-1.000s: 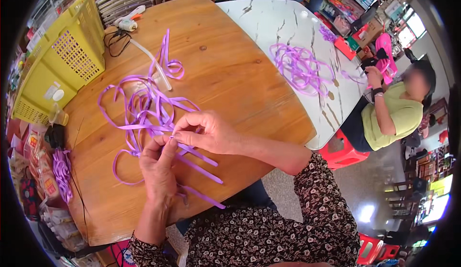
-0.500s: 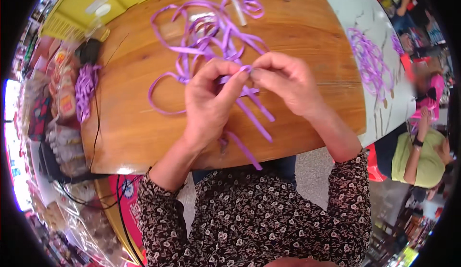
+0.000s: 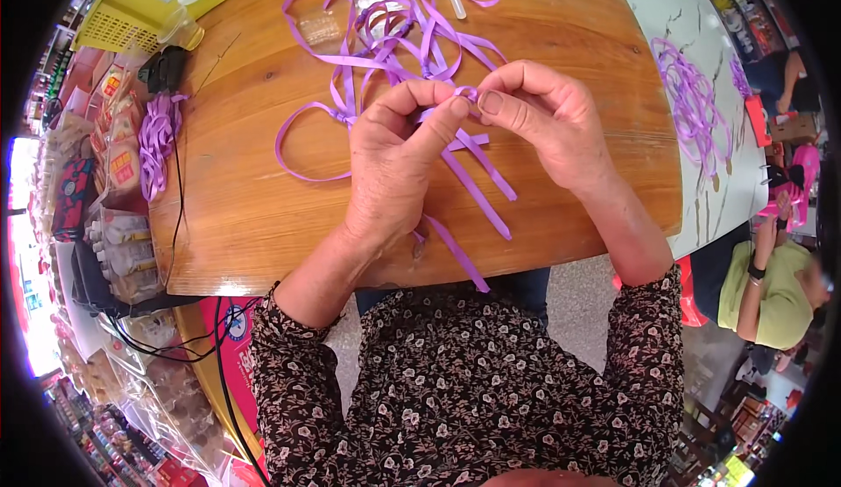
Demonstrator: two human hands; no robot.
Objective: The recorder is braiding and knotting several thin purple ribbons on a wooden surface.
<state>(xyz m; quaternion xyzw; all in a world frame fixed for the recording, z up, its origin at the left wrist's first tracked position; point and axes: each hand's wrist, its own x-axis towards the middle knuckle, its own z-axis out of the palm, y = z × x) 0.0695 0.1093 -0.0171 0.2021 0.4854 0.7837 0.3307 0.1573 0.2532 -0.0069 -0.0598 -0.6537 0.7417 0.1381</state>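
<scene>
A loop of purple ribbon (image 3: 467, 93) is pinched between the fingertips of both my hands, above the wooden table (image 3: 254, 233). My left hand (image 3: 390, 158) grips it with thumb and forefinger, and my right hand (image 3: 556, 128) meets it from the other side, also closed in a pinch. What the fingertips cover cannot be made out. Flat ribbon tails (image 3: 480, 194) trail below my hands, and another tail (image 3: 460, 255) hangs past my left wrist. Just beyond lies a loose tangle of purple ribbons (image 3: 403, 71) with small knots in it.
At the far left stands a yellow plastic crate (image 3: 131, 5) beside a clear cup (image 3: 182, 27). A bundle of purple ribbon (image 3: 158, 141) rests at the left edge near packaged goods (image 3: 121, 137). More ribbon (image 3: 692, 106) lies on a marbled table to the right. Another person (image 3: 771, 290) is at right.
The whole scene has shifted slightly as the view moved. Both hands still pinch the ribbon, their fingertips close together around the small loop.
</scene>
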